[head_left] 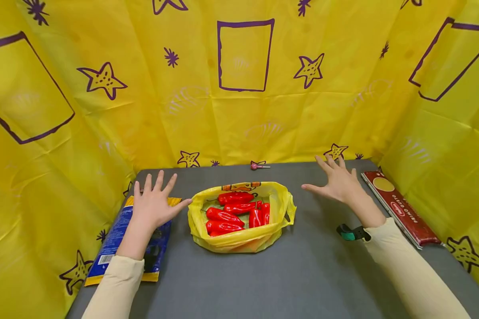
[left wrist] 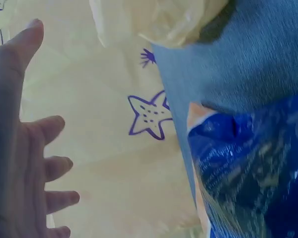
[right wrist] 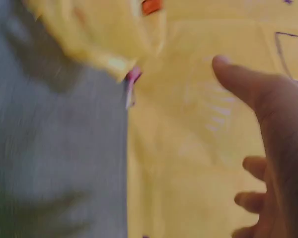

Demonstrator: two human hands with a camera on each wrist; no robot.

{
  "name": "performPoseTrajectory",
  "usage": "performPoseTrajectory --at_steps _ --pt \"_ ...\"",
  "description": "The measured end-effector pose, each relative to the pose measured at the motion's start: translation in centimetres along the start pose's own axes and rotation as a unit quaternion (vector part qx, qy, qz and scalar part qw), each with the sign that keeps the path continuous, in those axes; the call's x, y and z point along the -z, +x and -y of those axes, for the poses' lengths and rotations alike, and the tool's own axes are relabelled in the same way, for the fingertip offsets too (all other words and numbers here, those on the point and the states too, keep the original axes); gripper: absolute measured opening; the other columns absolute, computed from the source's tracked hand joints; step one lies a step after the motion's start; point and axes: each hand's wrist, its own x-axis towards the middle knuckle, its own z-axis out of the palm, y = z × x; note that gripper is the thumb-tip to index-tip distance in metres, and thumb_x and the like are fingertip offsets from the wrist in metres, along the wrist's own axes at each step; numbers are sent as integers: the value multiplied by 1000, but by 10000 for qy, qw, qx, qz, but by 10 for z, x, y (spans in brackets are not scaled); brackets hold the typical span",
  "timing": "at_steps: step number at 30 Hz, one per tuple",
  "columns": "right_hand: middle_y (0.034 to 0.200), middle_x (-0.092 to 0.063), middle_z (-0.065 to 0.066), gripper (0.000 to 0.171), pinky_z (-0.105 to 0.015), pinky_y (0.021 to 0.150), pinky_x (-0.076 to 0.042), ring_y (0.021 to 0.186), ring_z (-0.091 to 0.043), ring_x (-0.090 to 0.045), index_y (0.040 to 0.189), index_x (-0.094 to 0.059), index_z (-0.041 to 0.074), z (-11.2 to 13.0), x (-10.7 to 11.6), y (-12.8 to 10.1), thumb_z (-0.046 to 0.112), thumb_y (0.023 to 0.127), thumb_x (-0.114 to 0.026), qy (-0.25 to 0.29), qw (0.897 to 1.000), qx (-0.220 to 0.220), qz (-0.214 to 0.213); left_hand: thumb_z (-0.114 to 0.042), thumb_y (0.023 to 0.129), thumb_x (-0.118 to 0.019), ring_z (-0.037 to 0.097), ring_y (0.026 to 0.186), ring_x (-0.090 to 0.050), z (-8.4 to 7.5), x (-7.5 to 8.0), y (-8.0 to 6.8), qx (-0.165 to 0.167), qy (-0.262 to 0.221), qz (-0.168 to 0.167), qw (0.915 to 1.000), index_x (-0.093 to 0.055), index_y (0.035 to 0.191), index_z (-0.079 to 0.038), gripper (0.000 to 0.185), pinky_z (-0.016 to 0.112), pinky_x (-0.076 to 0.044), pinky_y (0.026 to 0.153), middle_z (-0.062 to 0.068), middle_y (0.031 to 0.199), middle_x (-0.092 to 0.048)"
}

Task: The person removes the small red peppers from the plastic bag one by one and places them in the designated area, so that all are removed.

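In the head view a yellow plastic bag [head_left: 239, 243] stands with its mouth spread wide on the grey table. Several red peppers [head_left: 223, 215] lie inside it. To its left my left hand [head_left: 155, 206] is held with fingers spread, overlapping a blue packet with yellow ends [head_left: 115, 243]; its thumb tip comes near the bag's rim in this view. My right hand [head_left: 339, 181], also spread, is between the bag and a dark red packet [head_left: 399, 206]. Neither hand holds anything. The left wrist view shows the blue packet [left wrist: 248, 168] beyond the straight fingers.
A small lollipop [head_left: 259, 166] lies at the table's back edge, behind the bag. Yellow cloth [head_left: 243, 115] with purple drawings hangs around the back and both sides. A dark band with a green part [head_left: 351, 233] shows at the right wrist.
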Motion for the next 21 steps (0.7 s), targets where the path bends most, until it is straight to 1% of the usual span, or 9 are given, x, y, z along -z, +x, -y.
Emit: performPoseTrajectory --at_steps 3,7,11,12,13,16,18,19,21 --pt "174 -20 -26 108 -84 114 -21 155 -59 -19 170 -25 14 7 -2 1 72 90 -69 590 9978 290 -102 -84 94 -46 56 157 -14 -7 2 -3 -147 -351 -76 9992 -21 171 -23 101 76 0 123 25 175 -15" --pt "171 -32 -21 101 -73 117 -33 154 -50 -34 167 -35 14 17 -6 5 61 89 -78 1139 9906 636 -411 -76 98 -52 50 158 -20 -16 6 -7 -290 -1390 -194 9897 -20 172 -23 96 73 -4 125 21 175 -21" --pt "167 -42 -17 94 -68 119 -34 152 -45 -39 166 -40 15 28 -13 9 57 91 -78 1545 9831 789 -590 -60 102 -62 48 158 -26 -25 5 -15 -320 -2623 -310 9640 -26 171 -23 86 73 -16 124 18 174 -28" --pt "166 -43 -17 92 -67 116 -39 143 -47 -49 166 -40 17 31 -15 9 56 92 -78 1689 9809 770 -582 -55 102 -65 47 157 -27 -29 3 -18 -336 -2889 -332 9562 -28 170 -23 84 74 -20 123 18 173 -29" --pt "166 -44 -17 90 -67 114 -42 141 -47 -51 165 -40 18 34 -16 9 56 93 -77 1851 9782 743 -574 -51 102 -67 47 157 -29 -32 0 -21 -375 -3155 -347 9475 -30 170 -23 82 73 -24 122 17 173 -31" --pt "166 -44 -15 84 -63 110 -48 137 -48 -56 165 -41 21 43 -22 8 53 96 -75 2362 9682 664 -488 -41 102 -70 44 156 -31 -44 -10 -30 -491 -3713 -365 9265 -36 167 -22 76 73 -29 120 15 172 -34" --pt "167 -43 -14 80 -61 108 -51 136 -47 -58 165 -41 22 49 -25 8 50 98 -74 2635 9613 688 -418 -37 102 -71 44 156 -32 -51 -17 -37 -553 -3879 -409 9191 -40 166 -21 73 75 -29 119 13 171 -35" --pt "167 -42 -13 79 -62 109 -50 143 -47 -51 165 -42 22 52 -26 8 49 98 -74 2709 9591 722 -389 -36 102 -71 44 156 -32 -54 -20 -41 -577 -3931 -438 9166 -42 165 -21 71 75 -28 118 12 171 -36" --pt "167 -43 -12 78 -62 109 -50 142 -45 -53 165 -42 22 58 -29 9 48 99 -74 2791 9564 793 -341 -36 101 -72 45 156 -31 -59 -26 -47 -578 -3922 -474 9169 -45 163 -20 70 79 -26 117 11 171 -36"
